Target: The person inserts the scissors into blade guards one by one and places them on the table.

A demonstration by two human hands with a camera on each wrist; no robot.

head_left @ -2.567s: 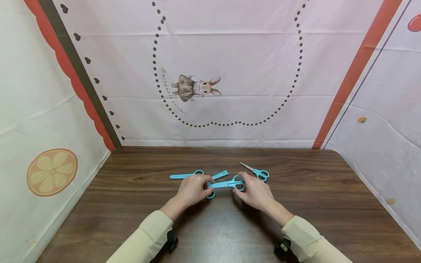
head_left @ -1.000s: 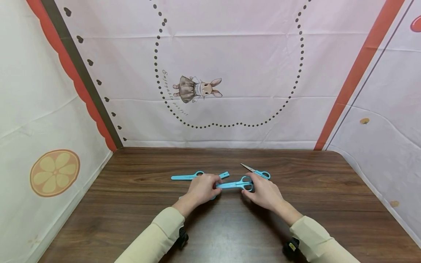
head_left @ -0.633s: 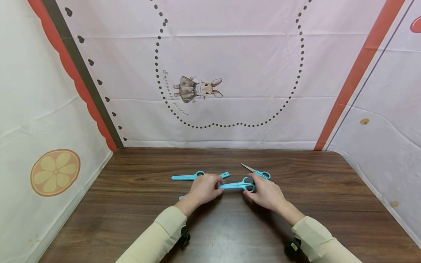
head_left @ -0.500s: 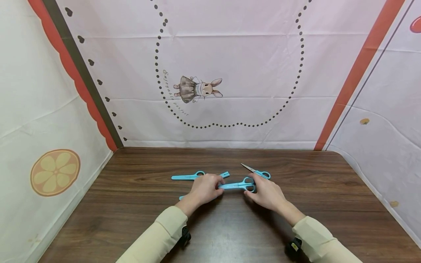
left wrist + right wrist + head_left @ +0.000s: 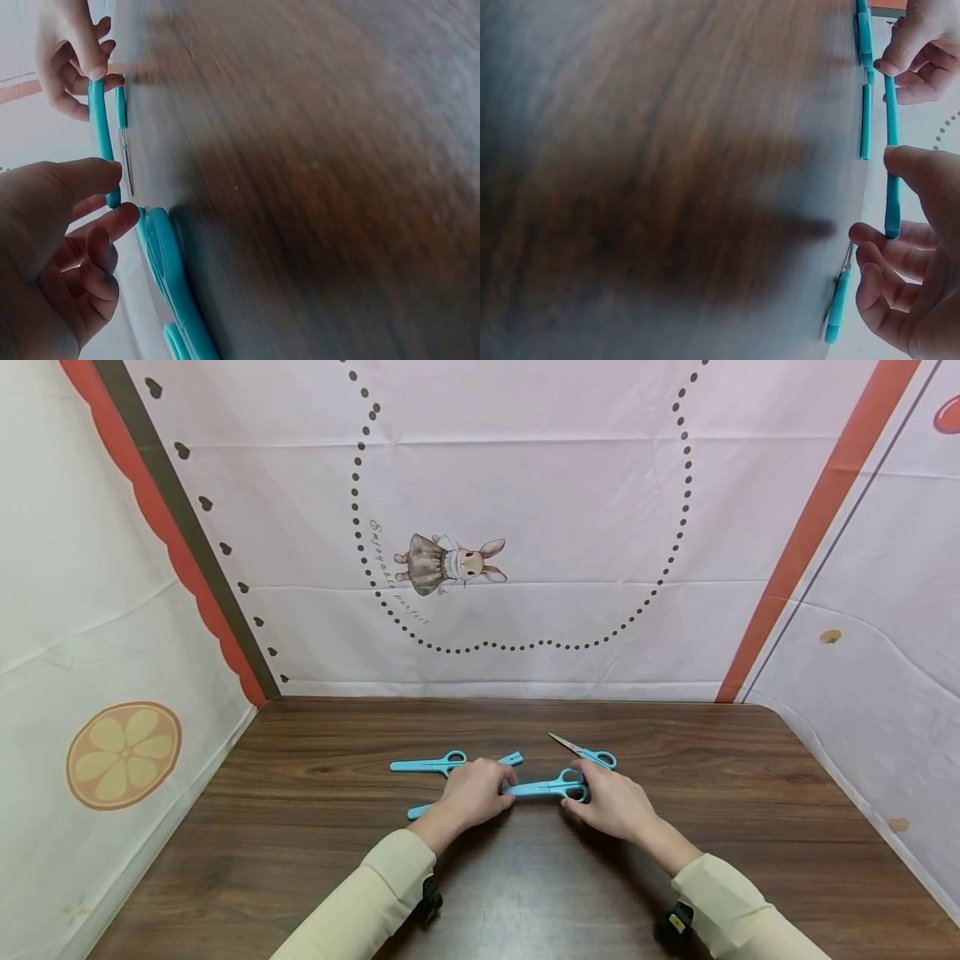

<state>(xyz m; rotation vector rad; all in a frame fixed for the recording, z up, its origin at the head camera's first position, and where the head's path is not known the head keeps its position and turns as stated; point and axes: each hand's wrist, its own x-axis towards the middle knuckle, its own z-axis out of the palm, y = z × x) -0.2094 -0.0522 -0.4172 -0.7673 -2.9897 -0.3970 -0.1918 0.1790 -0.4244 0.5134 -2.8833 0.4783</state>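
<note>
Both hands (image 5: 480, 793) are pinching the blue scissors (image 5: 543, 788), my right (image 5: 607, 797) having been pulling them rightward, out of their sheath

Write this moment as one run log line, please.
left hand: holds sheathed scissors' cover end | right hand: holds handle end | bare scissors: on table
</note>
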